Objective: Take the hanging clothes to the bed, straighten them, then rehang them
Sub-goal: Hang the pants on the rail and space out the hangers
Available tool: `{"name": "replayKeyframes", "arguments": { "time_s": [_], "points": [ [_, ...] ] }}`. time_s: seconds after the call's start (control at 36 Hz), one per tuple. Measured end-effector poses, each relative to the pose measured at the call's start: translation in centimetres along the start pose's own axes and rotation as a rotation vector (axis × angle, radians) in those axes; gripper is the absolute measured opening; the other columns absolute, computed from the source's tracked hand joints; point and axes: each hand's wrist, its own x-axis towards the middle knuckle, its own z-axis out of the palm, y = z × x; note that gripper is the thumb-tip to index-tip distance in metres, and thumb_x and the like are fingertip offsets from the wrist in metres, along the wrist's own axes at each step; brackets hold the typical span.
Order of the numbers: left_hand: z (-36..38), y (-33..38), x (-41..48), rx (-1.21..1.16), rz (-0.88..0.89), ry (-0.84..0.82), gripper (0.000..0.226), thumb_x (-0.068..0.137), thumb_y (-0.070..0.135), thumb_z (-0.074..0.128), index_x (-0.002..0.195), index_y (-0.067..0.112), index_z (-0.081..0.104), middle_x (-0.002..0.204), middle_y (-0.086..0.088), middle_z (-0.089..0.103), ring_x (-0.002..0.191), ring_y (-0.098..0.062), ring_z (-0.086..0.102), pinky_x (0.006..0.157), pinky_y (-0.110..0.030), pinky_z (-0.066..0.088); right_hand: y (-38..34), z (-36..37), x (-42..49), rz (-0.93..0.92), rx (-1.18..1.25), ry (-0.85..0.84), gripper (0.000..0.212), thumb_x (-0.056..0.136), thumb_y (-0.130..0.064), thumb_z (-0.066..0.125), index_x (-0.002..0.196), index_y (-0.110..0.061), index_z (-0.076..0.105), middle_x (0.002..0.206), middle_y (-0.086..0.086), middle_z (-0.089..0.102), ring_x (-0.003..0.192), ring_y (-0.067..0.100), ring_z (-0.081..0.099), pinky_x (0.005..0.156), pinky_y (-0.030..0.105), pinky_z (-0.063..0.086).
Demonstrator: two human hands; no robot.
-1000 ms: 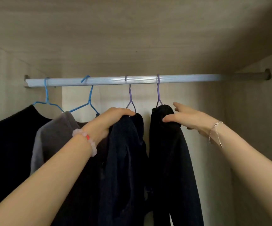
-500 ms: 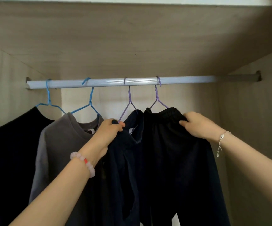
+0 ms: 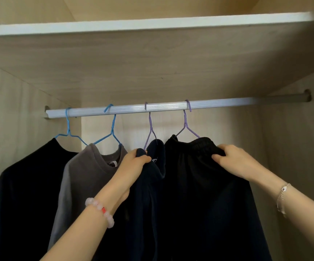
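Trousers (image 3: pixel 205 194) swung broadside — right hand (image 3: pixel 235 162) grips them, left hand (image 3: pixel 133 164) navy top (image 3: pixel 145 213).

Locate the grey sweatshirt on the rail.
Head view, left of centre: the grey sweatshirt hangs from the second blue hanger on the rail, between the black top on its left and the navy garment the left hand grips.

head view only, close inside a wardrobe, tilted upward – facing the rail (image 3: pixel 171 107) – near the hanging clothes (image 3: pixel 199 185)
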Motion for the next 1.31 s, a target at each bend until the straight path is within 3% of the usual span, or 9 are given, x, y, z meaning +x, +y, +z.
{"name": "replayKeyframes", "arguments": {
  "time_s": [0.19, 0.31, 0.47, 0.58, 0.69, 0.78, 0.94, 1.08, 1.31],
  "points": [
    [0.1, -0.5, -1.9, 0.158, 0.157, -0.131, 0.015, 0.089, 0.012, 0.050, 0.101, 0.018, 0.057, 0.105, -0.011, 0.065, 0.098, -0.023, 0.063, 0.088, -0.034, 0.050, -0.9, 0.2, -1.4, -0.051, -0.114, 0.147, 0.050, 0.110, -0.029, 0.053, 0.158, -0.013, 0.050, 0.159, 0.010, 0.055, 0.148, 0.033, 0.047, 0.117, 0.041, 0.043],
    [-0.3, -0.5, -2.9, 0.406, 0.339, -0.129, 0.019, 0.090, 0.016, 0.050, 0.107, 0.024, 0.053, 0.105, 0.000, 0.062, 0.097, -0.014, 0.061, 0.080, -0.019, 0.048, -3.3, 1.2, -2.7, -0.287, -0.057, 0.317, 0.038, 0.108, -0.018, 0.057, 0.145, -0.012, 0.063, 0.149, 0.005, 0.062, 0.140, 0.026, 0.054, 0.110, 0.031, 0.038],
    [-2.2, 2.4, -4.3, 0.808, 0.543, 0.045, 0.034, 0.088, 0.036, 0.050, 0.122, 0.034, 0.051, 0.098, 0.017, 0.057, 0.098, -0.012, 0.057, 0.090, -0.038, 0.048, -10.0, 3.4, -4.0, -0.343, 0.321, -0.008, 0.048, 0.104, -0.039, 0.064, 0.147, -0.018, 0.061, 0.138, -0.001, 0.069, 0.131, 0.019, 0.065, 0.114, 0.034, 0.048],
    [-4.5, 4.2, -4.4, 0.821, 0.581, 0.131, 0.029, 0.086, 0.034, 0.048, 0.113, 0.031, 0.058, 0.105, 0.015, 0.065, 0.097, -0.007, 0.061, 0.090, -0.039, 0.050, -13.7, 4.5, -3.1, -0.195, 0.324, -0.182, 0.075, 0.103, -0.048, 0.064, 0.163, -0.011, 0.039, 0.154, 0.007, 0.056, 0.133, 0.022, 0.057, 0.086, 0.026, 0.043],
    [-5.9, 4.1, -4.7, 0.841, 0.590, 0.207, 0.019, 0.087, 0.028, 0.049, 0.101, 0.032, 0.061, 0.094, 0.015, 0.067, 0.087, -0.005, 0.062, 0.082, -0.035, 0.052, -14.6, 4.9, -1.9, -0.008, 0.406, -0.283, 0.025, 0.102, -0.025, 0.067, 0.116, -0.005, 0.062, 0.087, 0.003, 0.056, 0.072, 0.014, 0.053, 0.055, 0.023, 0.038],
    [-5.8, 3.2, -5.5, 0.893, 0.615, 0.192, 0.022, 0.087, 0.026, 0.048, 0.105, 0.032, 0.060, 0.095, 0.016, 0.066, 0.093, -0.008, 0.061, 0.082, -0.036, 0.052, -14.1, 5.5, -0.7, 0.052, 0.451, -0.276, 0.023, 0.102, -0.014, 0.066, 0.121, -0.006, 0.056, 0.082, 0.004, 0.049, 0.068, 0.014, 0.047, 0.053, 0.025, 0.035],
    [-5.7, 1.6, -5.3, 1.150, 0.750, 0.281, 0.022, 0.086, 0.023, 0.052, 0.106, 0.027, 0.061, 0.097, 0.010, 0.067, 0.090, -0.015, 0.063, 0.069, -0.025, 0.042, -12.6, 7.3, 1.7, 0.101, 0.661, -0.171, 0.047, 0.091, 0.007, 0.055, 0.138, 0.008, 0.060, 0.138, 0.031, 0.065, 0.113, 0.039, 0.067, 0.094, 0.041, 0.060],
    [-7.7, 0.6, -3.7, 1.165, 0.708, 0.354, 0.026, 0.074, 0.021, 0.046, 0.091, 0.019, 0.066, 0.083, 0.006, 0.068, 0.078, -0.019, 0.066, 0.065, -0.030, 0.049, -12.4, 6.5, 2.8, 0.091, 0.755, -0.131, 0.046, 0.090, 0.012, 0.051, 0.135, 0.014, 0.060, 0.138, 0.034, 0.066, 0.118, 0.043, 0.069, 0.103, 0.047, 0.059],
    [-9.4, -1.4, -2.4, 0.915, 0.596, 0.398, 0.032, 0.083, 0.001, 0.048, 0.112, 0.013, 0.059, 0.117, 0.001, 0.057, 0.109, -0.018, 0.049, 0.083, -0.020, 0.033, -13.7, 4.7, 6.1, 0.089, 0.749, -0.070, 0.054, 0.086, 0.009, 0.054, 0.140, 0.011, 0.058, 0.142, 0.032, 0.064, 0.122, 0.043, 0.067, 0.111, 0.053, 0.056]
  ]
}}
